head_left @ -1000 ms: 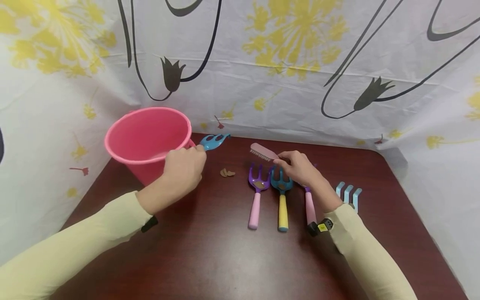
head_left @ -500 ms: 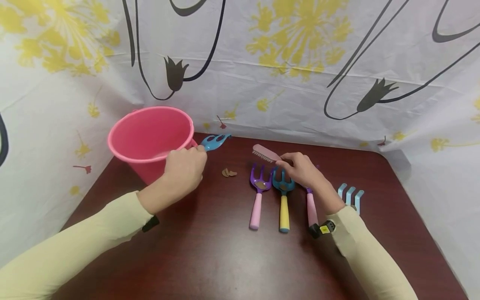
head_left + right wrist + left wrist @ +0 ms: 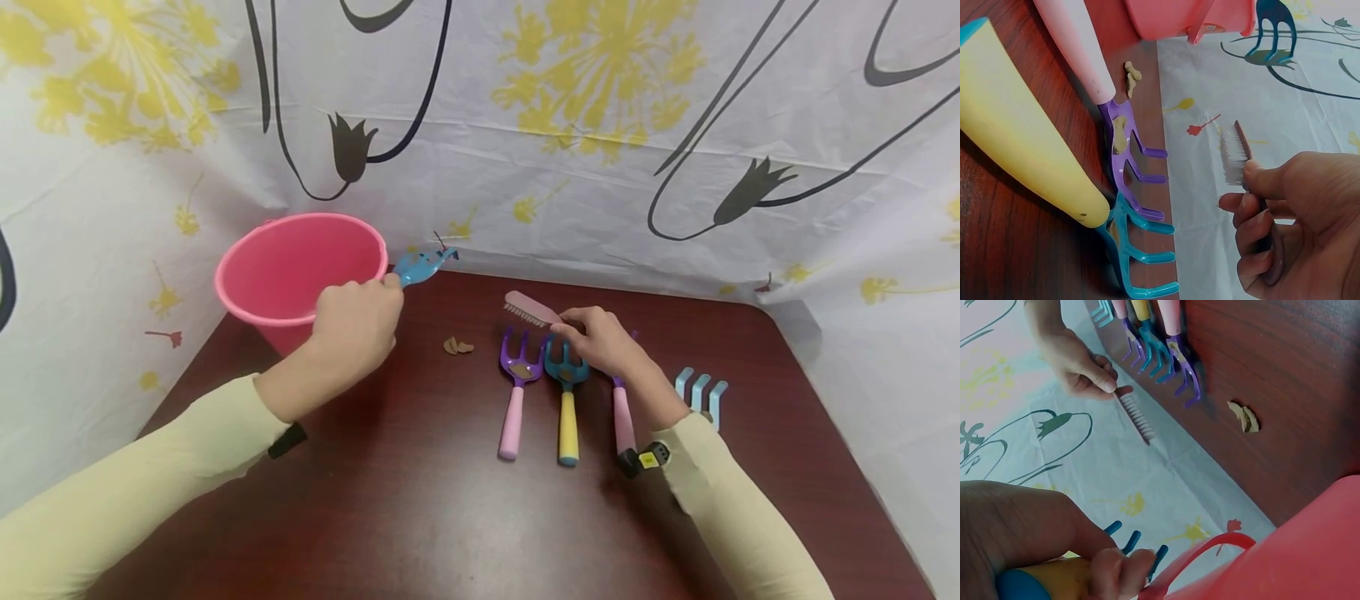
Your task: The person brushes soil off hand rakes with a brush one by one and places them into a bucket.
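from the head view, the person's left hand (image 3: 357,323) is curled tight round a blue fork (image 3: 418,267), its head poking out past the knuckles, right beside the rim of a pink bucket (image 3: 300,254). the right hand (image 3: 602,340) pinches a pink brush (image 3: 531,308), bristles down, near the tines of the forks laid out on the dark red table (image 3: 420,508): a purple fork (image 3: 512,421) with a pink handle, a teal fork (image 3: 567,423) with a yellow one, and a second purple fork (image 3: 622,415) half covered by hand and forearm. pale blue tines (image 3: 699,390) show beside the sleeve, and brown lumps (image 3: 457,346) lie between bucket and forks.

in the left wrist view, the fingers wrap round the blue fork's yellow handle, its blue end sticking out of the fist, with the bucket handle (image 3: 1235,539) just beside; i can't tell whether they touch.

in the right wrist view, thumb and fingers are folded snugly round the brush's handle, no slack in the hold, white bristles facing the forks. one brown piece (image 3: 1120,134) sits in the purple fork's head.
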The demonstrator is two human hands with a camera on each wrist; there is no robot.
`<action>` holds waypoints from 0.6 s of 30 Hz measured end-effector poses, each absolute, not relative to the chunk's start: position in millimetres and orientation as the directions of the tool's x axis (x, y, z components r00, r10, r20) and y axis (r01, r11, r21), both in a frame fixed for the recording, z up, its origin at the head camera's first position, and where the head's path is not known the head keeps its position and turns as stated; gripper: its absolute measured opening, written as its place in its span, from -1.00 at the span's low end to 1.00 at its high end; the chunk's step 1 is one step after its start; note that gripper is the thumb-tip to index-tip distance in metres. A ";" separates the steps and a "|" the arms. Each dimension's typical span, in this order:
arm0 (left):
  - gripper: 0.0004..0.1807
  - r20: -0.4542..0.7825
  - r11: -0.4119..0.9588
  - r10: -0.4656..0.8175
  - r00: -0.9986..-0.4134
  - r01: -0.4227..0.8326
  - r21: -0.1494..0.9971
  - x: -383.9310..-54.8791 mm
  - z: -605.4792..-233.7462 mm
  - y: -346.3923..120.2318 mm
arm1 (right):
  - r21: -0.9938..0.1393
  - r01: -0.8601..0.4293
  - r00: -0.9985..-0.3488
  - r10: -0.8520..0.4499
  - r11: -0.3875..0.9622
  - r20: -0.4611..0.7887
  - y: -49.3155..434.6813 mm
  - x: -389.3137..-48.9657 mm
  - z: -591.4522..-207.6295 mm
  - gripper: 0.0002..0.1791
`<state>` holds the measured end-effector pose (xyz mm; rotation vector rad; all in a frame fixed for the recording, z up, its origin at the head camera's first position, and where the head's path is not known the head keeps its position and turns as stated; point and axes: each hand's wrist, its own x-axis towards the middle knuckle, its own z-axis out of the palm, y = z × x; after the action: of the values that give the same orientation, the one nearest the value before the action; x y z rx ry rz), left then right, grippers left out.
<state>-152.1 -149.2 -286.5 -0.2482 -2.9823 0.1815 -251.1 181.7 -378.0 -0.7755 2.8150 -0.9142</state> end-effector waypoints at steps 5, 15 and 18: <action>-0.32 0.146 0.981 0.172 -0.974 0.155 -0.120 -152.3 -280.5 -153.5 | -0.572 -0.442 -0.867 -0.493 0.691 0.074 181.9 -252.1 -378.4 -0.67; -0.20 0.110 0.987 0.146 -0.983 0.136 -0.089 -152.4 -268.3 -162.8 | -0.568 -0.443 -0.867 -0.493 0.694 0.074 183.6 -254.4 -380.8 -0.66; -0.21 0.095 0.990 0.132 -0.987 0.126 -0.066 -152.0 -265.0 -166.5 | -0.566 -0.446 -0.866 -0.493 0.693 0.079 184.3 -254.5 -381.5 -0.66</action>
<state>-152.0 -166.5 -265.0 -0.1976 -3.0349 0.0910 -254.5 184.3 -381.5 -0.7828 2.8179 -0.9097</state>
